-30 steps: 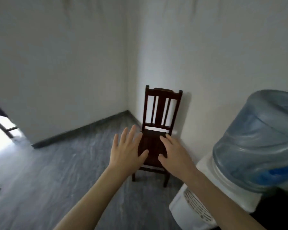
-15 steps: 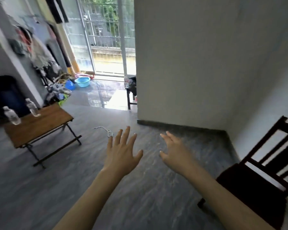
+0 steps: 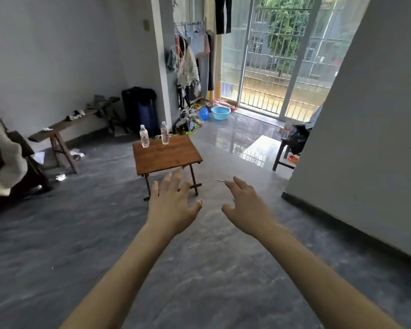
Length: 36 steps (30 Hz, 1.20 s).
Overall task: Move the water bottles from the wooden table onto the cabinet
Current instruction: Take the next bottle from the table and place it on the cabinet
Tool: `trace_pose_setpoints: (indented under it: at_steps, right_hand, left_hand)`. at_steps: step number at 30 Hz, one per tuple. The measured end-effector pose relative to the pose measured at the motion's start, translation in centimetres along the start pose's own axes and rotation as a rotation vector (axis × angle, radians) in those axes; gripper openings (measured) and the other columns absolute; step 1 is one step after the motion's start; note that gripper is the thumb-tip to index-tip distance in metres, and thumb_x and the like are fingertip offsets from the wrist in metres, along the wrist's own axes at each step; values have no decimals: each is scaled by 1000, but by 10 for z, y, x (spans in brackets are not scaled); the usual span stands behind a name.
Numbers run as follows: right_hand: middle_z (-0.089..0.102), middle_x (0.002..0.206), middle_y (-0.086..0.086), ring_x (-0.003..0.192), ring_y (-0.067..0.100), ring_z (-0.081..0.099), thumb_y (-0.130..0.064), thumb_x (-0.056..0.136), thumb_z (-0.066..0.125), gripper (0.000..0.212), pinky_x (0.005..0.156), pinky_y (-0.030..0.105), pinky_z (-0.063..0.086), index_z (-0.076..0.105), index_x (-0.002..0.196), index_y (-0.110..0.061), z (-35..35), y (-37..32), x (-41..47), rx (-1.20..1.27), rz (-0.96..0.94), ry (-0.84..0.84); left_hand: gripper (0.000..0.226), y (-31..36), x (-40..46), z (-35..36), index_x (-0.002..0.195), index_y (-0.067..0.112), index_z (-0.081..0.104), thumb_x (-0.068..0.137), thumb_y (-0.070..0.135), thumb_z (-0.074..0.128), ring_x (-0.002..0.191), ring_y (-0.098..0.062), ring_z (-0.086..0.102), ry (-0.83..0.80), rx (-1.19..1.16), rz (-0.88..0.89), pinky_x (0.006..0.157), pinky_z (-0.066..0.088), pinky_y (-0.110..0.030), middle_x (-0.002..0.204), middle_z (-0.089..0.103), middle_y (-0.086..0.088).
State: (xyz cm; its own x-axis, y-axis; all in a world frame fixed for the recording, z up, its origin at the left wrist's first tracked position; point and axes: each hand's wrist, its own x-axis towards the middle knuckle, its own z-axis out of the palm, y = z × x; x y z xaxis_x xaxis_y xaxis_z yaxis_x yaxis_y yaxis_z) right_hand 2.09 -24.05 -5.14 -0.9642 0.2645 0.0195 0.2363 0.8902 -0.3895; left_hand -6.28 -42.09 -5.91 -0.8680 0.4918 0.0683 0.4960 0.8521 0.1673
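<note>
On wooden table (image 3: 169, 156), far edge: 2 water bottles (image 3: 144, 136) upright, side by side. Left hand (image 3: 173, 205) & right hand (image 3: 244, 207) both spread, fingers straight, holding nothing, over floor.

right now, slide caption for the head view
Both empty hands, left hand and right hand, reach toward two water bottles upright on the wooden table.
</note>
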Motion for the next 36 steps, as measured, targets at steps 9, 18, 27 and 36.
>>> trace_pose_setpoints:
  at_steps: [9, 18, 27, 36]
  right_hand:
    - [25, 161, 6, 147, 25, 22, -42, 92, 51, 65, 115, 43, 27, 32, 151, -22, 36, -36, 82, 15, -120, -78]
    - [24, 162, 5, 146, 28, 26, -47, 94, 46, 64, 113, 46, 28, 30, 151, -23, 36, -12, 192, 34, -177, -85]
    - [23, 162, 5, 146, 28, 27, -44, 92, 49, 67, 113, 44, 30, 28, 152, -24, 16, 36, 311, -3, -235, -126]
    - [20, 163, 4, 147, 27, 24, -39, 91, 51, 70, 114, 46, 30, 24, 154, -23, 20, 32, 404, 6, -293, -190]
  left_hand:
    - [73, -67, 34, 13, 161, 30, 17, 98, 65, 33, 158, -24, -5, -22, 23, -161, 124, -1, -52, 172, -4, 0]
    - [74, -72, 132, 20, 161, 30, 17, 98, 66, 32, 158, -24, -5, -9, 21, -231, 125, -2, -51, 172, -4, 0]
    - [72, -51, 247, 22, 160, 30, 20, 99, 64, 33, 158, -23, -4, 11, 17, -279, 125, 0, -50, 172, -3, 0]
    - [73, -74, 327, 28, 161, 30, 18, 98, 64, 34, 158, -23, -5, 5, 1, -336, 125, -2, -50, 172, -5, 0]
